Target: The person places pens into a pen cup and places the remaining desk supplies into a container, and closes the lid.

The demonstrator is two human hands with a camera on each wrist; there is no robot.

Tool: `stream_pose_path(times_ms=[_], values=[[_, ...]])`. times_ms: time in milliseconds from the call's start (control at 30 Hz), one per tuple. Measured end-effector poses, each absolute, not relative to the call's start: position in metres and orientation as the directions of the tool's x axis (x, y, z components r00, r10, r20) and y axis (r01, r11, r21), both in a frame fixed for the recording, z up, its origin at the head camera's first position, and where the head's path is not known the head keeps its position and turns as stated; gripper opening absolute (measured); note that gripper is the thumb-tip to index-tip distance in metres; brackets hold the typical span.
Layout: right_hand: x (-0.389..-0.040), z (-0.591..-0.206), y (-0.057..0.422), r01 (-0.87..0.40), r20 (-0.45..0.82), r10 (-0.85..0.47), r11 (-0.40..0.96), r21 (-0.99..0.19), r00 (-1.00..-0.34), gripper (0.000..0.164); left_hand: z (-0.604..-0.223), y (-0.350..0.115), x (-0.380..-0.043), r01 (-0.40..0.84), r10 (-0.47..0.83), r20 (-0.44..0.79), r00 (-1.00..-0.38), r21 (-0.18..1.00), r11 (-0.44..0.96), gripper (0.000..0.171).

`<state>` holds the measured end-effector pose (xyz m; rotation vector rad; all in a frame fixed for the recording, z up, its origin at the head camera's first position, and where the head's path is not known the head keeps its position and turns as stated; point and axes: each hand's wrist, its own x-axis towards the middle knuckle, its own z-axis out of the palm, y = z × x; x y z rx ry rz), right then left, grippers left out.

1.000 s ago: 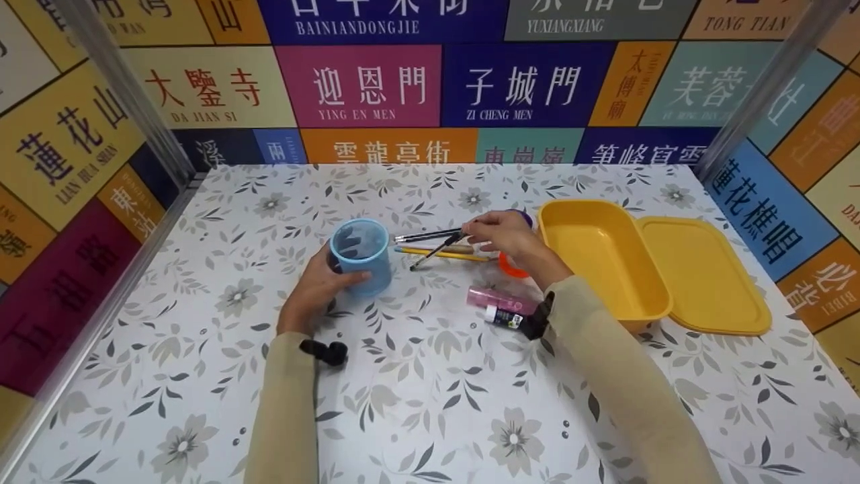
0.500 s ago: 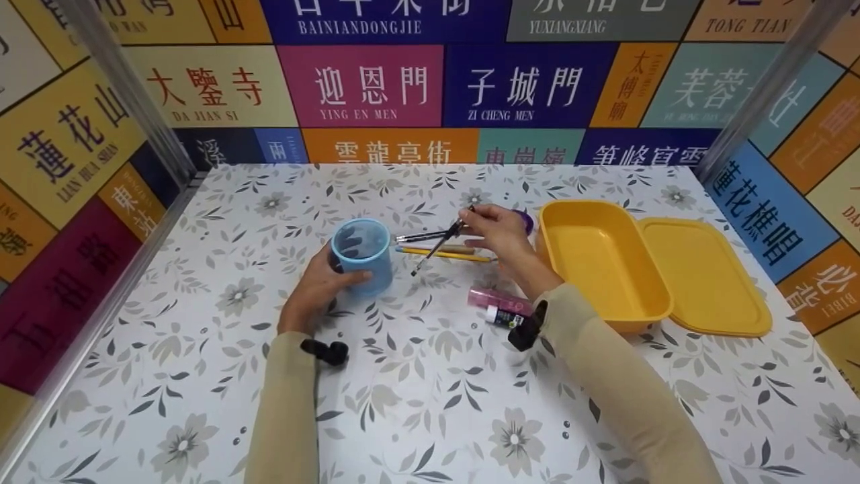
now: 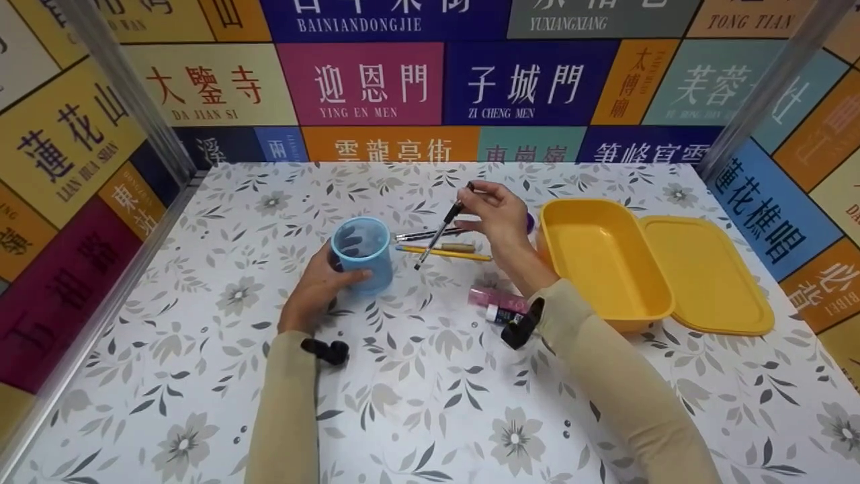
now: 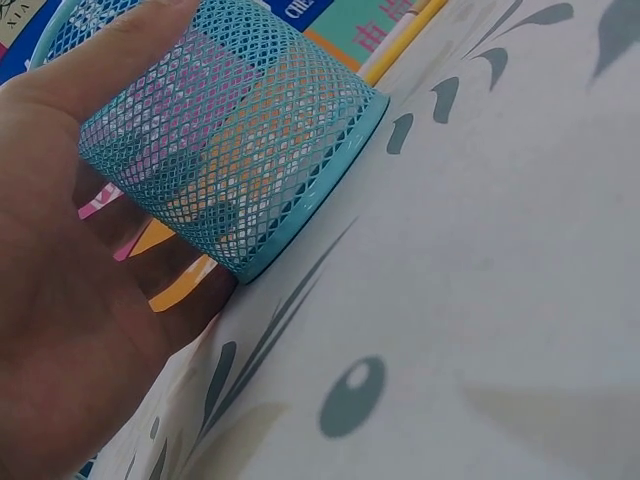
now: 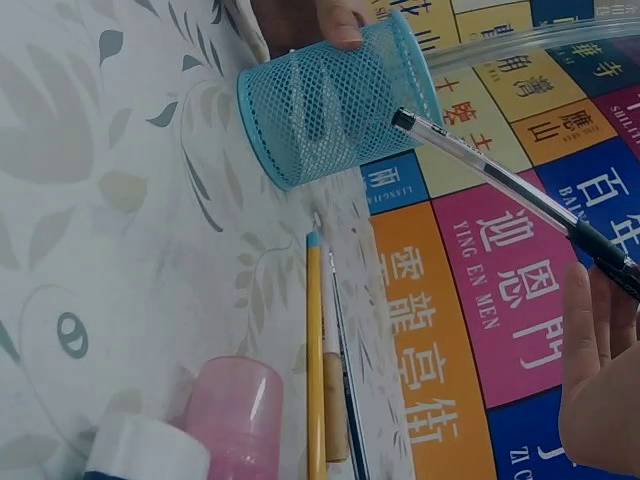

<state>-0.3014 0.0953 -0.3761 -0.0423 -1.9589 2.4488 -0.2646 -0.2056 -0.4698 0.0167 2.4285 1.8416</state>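
Observation:
My left hand (image 3: 314,288) grips a light-blue mesh pen cup (image 3: 373,272), which stands upright with its mouth up. In the left wrist view, the thumb lies across the mesh (image 4: 250,130) and the other fingers reach around the far side. To the right of the cup, my right hand (image 3: 505,218) pinches a pen (image 3: 443,226) by its upper end. The pen has a clear barrel and a dark grip, and it slants down toward the cup. In the right wrist view, the pen (image 5: 490,177) is held above the table, its lower end overlapping the cup's rim.
Below the right hand lie a yellow pencil (image 3: 463,254), a short wooden-handled tool (image 3: 459,247) and slim dark pens (image 3: 423,236). Nearer are a pink translucent bottle (image 3: 492,296) and a white-capped tube (image 3: 497,314). At right sit a yellow box (image 3: 605,269) and its lid (image 3: 722,279).
My right hand has lifted the pen up from among the others and turned it steeper. The left hand and the cup have stayed in place.

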Motion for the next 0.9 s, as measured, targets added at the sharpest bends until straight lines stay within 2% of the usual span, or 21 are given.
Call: stream_pose_path(times_ms=[300,600,900], values=[[-0.300,-0.355,0.083,-0.049,0.049,0.008,-0.298,-0.953,-0.999,0.036,-0.470,-0.207,-0.268,-0.079,0.061,-0.098,-0.993,0.964,0.255,0.103],[-0.299,-0.349,0.066,-0.110,0.103,0.037,-0.359,-0.927,-0.994,0.027,-0.469,-0.206,-0.266,-0.068,0.058,-0.086,-0.995,0.962,0.266,0.105],[-0.298,-0.342,0.050,-0.099,0.100,0.018,-0.387,-0.917,-0.995,0.026,-0.469,-0.207,-0.267,-0.085,0.068,-0.105,-0.992,0.966,0.244,0.101]])
